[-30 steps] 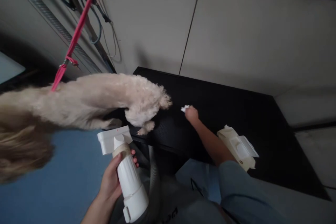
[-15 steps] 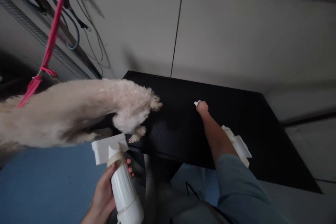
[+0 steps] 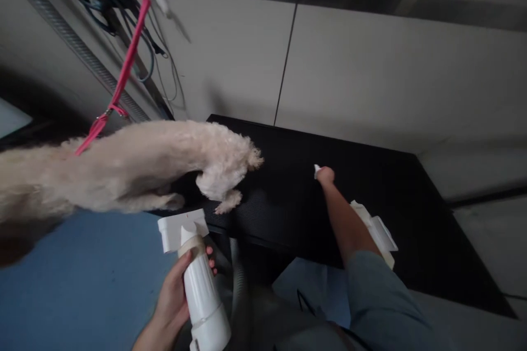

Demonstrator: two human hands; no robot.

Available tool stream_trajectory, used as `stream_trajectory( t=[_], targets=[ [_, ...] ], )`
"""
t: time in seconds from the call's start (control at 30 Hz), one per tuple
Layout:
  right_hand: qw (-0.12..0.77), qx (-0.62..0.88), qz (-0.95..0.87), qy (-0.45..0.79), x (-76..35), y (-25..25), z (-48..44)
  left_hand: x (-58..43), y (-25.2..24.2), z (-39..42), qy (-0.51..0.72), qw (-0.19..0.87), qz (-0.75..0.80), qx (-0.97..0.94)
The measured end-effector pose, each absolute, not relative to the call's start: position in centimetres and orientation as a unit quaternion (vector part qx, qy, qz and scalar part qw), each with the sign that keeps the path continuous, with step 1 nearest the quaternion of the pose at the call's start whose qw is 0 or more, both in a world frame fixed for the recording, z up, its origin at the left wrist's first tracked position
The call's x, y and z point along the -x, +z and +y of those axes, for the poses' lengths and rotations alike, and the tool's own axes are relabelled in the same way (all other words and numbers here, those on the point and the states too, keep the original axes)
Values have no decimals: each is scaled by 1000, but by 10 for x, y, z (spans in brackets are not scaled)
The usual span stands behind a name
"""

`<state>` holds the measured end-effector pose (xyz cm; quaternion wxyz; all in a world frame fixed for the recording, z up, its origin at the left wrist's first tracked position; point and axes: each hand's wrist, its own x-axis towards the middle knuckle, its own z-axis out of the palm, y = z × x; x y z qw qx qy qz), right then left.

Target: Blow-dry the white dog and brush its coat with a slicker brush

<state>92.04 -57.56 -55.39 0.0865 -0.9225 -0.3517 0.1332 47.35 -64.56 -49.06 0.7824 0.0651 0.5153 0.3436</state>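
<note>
The left hand (image 3: 175, 290) is wrapped around a white nozzle (image 3: 201, 285), its thumb along the near side and its fingertips showing on the far side. The nozzle slants upward in front of the table (image 3: 288, 203), with its wide, flat head just beside the near edge, toward the left end. The right hand (image 3: 326, 176) is closed on a small white tissue (image 3: 317, 171), a bit of which pokes out of the fist; the hand is over the middle of the black top, between the far and near edges, and whether the tissue presses on the surface cannot be told. A pale, curly-coated dog (image 3: 152, 159) stands at the left end, its rump toward the right hand but well apart from it, one hind paw near the near edge and its blurred head beyond the left end. A pink strap (image 3: 129, 57) runs from the dog's shoulders up to a metal bar (image 3: 370, 4) across the wall (image 3: 370, 77). Near the right part of the near edge lies a cream packet (image 3: 382, 233) with its white lid raised, partly hidden by the right forearm. Below the left end is blue floor (image 3: 90, 263).
</note>
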Motion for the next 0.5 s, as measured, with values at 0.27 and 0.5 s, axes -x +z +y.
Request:
stream_trajectory(
  t=[0.27, 0.5],
  targets=[
    [49, 900, -410, 140, -919, -567, -510, -471, -499, -645, 360, 773, 517, -69],
    [62, 833, -520, 180, -826, -600, -572, -468, -506, -644, 349, 803, 479, -59]
  ],
)
